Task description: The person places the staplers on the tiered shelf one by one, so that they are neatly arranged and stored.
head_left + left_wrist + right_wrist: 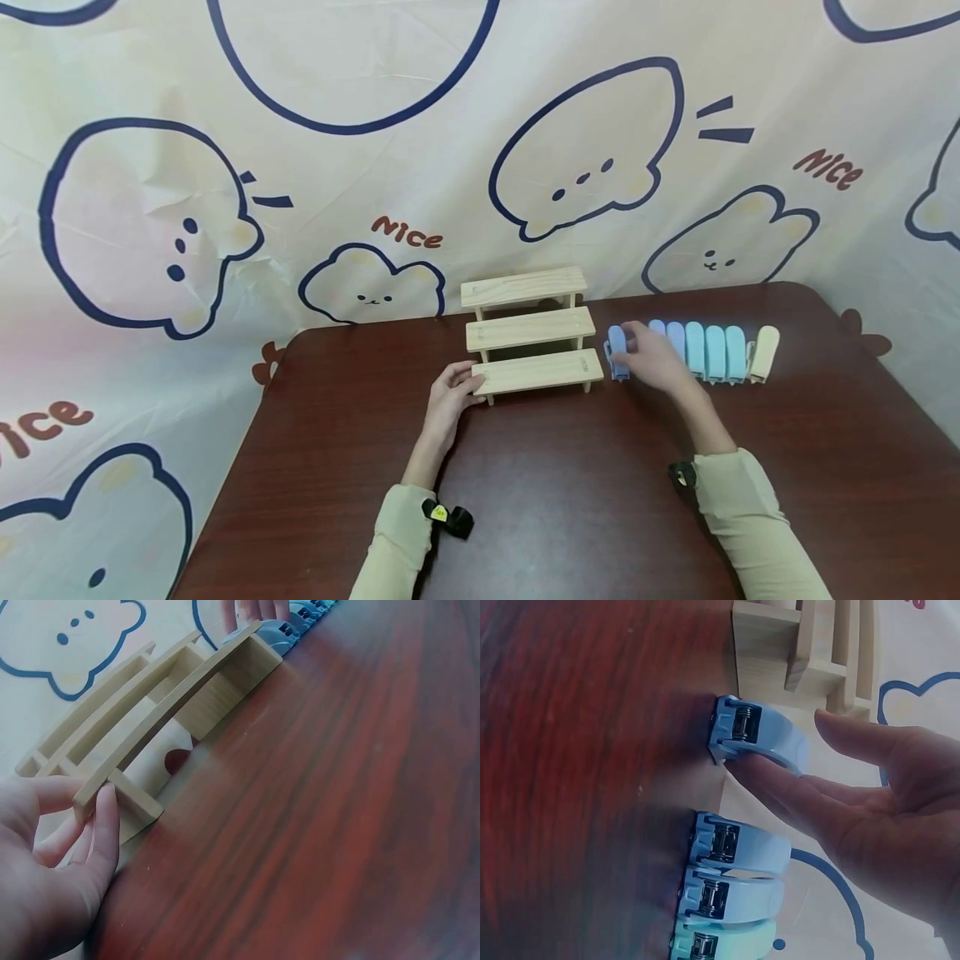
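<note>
A three-tier wooden step rack [536, 372] stands on the dark table. My left hand [452, 400] pinches the left end of its lowest step, with fingers and thumb around the board's corner [90, 796]. Just right of the rack, a blue stapler [618, 353] stands apart from the others. My right hand [655, 357] is at that stapler's right side. In the right wrist view, nearly straight fingers [787, 787] touch the blue stapler [761, 735], while the thumb [855, 736] is spread away from it.
To the right, several staplers stand side by side: periwinkle ones [676, 337], light blue ones [715, 353] and a cream one [764, 354] at the far end. A printed cloth [465, 150] hangs behind the table [555, 492].
</note>
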Demonstrator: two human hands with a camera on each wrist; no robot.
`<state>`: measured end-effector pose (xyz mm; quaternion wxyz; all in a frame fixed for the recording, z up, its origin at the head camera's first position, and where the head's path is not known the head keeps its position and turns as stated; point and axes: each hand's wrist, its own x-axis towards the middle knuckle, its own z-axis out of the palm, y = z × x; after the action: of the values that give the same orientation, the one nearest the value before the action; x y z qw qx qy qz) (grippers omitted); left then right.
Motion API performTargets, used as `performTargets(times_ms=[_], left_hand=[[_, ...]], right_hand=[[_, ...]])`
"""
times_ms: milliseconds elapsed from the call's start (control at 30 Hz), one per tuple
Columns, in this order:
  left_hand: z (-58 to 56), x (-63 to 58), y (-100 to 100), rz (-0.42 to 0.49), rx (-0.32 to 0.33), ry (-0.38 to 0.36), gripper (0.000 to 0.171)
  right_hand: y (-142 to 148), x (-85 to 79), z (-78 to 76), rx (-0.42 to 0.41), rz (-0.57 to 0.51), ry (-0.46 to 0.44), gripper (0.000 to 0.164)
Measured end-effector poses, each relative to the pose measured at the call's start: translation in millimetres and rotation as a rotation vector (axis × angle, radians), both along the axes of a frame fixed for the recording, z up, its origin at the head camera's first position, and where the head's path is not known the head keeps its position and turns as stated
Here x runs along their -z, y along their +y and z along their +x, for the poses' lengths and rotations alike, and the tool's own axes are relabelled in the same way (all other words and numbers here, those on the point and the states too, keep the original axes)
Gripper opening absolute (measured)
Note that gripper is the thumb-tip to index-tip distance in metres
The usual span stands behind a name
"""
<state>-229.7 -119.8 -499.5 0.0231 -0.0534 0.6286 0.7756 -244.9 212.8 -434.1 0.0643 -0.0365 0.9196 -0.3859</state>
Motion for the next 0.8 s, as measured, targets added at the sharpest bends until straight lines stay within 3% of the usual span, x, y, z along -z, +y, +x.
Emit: performTargets(times_ms=[300,667,800], left_hand=[[3.0,1.3,9.8,-0.095,-0.062,0.024,0.037],[2.7,0.6,10.5,-0.103,-0.062,0.026,0.035],[2.6,-4.7,9.6,-0.098,-0.05,0.016,0.031]], right_hand=[[-2.4,4.5,-2.4,-0.007,0.044,-0.002,0.071],[-1.6,7.2,-3.5,-0.003,0.064,-0.01,0.072],[-0.8,7.9,-5.5,0.005,0.046,-0.021,0.071]])
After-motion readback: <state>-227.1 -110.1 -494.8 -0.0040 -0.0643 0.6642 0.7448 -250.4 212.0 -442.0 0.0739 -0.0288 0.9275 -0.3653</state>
